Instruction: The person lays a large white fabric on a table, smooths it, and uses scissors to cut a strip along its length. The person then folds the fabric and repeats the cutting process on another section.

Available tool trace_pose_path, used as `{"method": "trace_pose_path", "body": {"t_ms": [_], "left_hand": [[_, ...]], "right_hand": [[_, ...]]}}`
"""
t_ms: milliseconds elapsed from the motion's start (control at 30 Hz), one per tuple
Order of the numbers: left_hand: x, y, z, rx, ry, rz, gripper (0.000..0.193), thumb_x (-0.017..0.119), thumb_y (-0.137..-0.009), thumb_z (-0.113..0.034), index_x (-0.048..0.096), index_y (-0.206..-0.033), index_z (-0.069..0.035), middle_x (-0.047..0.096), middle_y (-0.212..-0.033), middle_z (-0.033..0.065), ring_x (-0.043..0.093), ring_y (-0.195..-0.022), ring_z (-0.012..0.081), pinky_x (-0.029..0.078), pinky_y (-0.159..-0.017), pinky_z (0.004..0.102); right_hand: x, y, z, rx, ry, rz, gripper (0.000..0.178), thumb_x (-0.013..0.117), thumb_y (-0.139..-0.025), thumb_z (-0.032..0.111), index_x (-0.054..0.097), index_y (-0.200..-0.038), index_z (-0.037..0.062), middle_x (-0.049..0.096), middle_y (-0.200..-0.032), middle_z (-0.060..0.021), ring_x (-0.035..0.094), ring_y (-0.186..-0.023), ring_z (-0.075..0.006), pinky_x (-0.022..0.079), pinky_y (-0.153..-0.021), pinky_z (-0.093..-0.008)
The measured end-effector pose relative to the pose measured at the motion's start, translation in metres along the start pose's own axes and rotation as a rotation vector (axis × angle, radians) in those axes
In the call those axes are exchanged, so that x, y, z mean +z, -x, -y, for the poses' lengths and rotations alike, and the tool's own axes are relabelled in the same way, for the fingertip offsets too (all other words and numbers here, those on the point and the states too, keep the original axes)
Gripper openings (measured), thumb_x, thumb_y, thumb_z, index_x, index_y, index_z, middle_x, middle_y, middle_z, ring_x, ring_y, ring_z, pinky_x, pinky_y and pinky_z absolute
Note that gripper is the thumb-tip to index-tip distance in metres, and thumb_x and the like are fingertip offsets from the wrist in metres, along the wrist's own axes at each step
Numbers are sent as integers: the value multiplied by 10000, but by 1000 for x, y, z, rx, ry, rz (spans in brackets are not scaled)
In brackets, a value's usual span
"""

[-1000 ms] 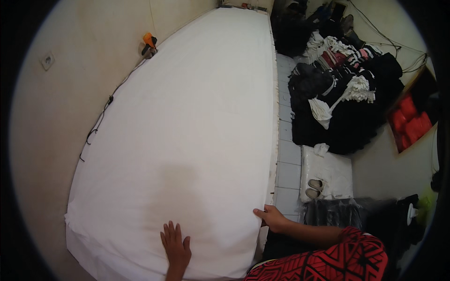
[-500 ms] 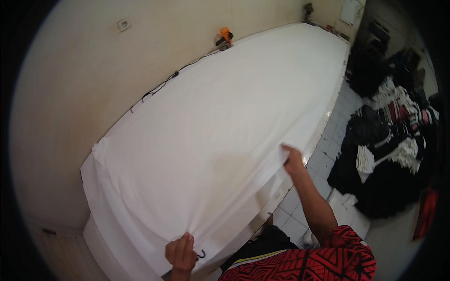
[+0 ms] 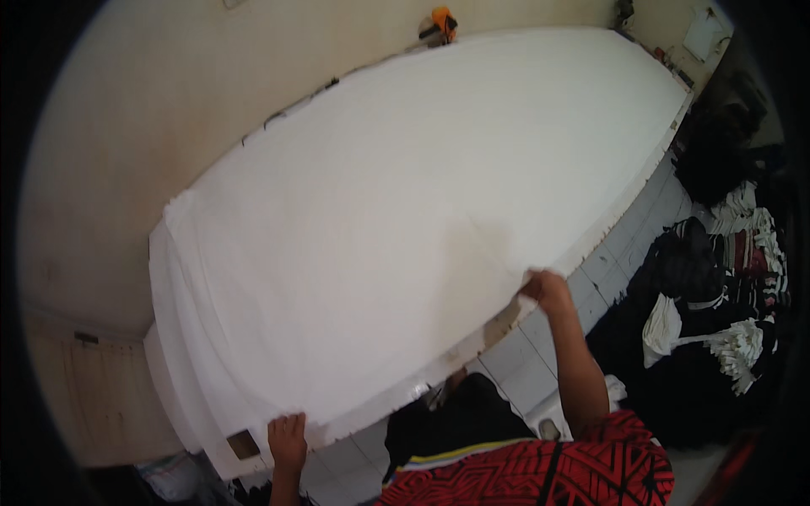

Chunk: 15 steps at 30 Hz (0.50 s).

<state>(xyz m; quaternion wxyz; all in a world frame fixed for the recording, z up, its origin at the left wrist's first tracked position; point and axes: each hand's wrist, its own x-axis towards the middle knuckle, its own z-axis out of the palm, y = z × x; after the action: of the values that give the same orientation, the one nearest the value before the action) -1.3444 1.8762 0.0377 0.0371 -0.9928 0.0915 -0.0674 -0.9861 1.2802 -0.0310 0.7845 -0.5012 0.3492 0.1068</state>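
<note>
A wide white cloth [image 3: 354, 219] covers most of a long white table [image 3: 472, 344], with folds gathered at its left end. At the near edge, my right hand [image 3: 548, 291] pinches the cloth's border, and a shallow crease runs away from its fingers. My left hand [image 3: 288, 440] is at the near left part of the same border, its fingers stretched over the cloth and the thumb hidden. A small dark rectangle [image 3: 243, 444] shows on the table's pale surface left of that hand.
An orange and black power tool [image 3: 439, 25] stands at the far edge, near a dark cable [image 3: 308, 99] along the wall. Right of the table, black and striped garments [image 3: 692, 261] lie heaped on the tiled floor [image 3: 629, 257]. White bundles [image 3: 662, 331] rest on the heap.
The view has shifted. The cloth's near border lies flatter along the table edge, and the creases from my left hand have smoothed out. My left hand's fingers have straightened. The right still grips the border.
</note>
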Motion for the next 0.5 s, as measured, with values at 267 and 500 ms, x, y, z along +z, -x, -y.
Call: {"method": "trace_pose_path", "body": {"t_ms": [267,500], "left_hand": [[12,11,-8,-189,122,-140,309,687,-778,41,767,-1065,-37,741,-1056,118,671,-993,338,532,-881,474],[24,11,4,-67,230,-29,352,706,-692,43,777,-1027,-37,689,-913,85,647,-883,300,528,-788,450]], "right_hand": [[-56,-99,88,-232,130,-192,259,754,-985,134,674,-1108,-79,734,-995,-171,756,-792,-291,666,-633,-417],[-66,-113,71,-285,230,-328,243,765,-993,135,662,-1074,-70,702,-989,-157,703,-767,-275,630,-614,-464]]}}
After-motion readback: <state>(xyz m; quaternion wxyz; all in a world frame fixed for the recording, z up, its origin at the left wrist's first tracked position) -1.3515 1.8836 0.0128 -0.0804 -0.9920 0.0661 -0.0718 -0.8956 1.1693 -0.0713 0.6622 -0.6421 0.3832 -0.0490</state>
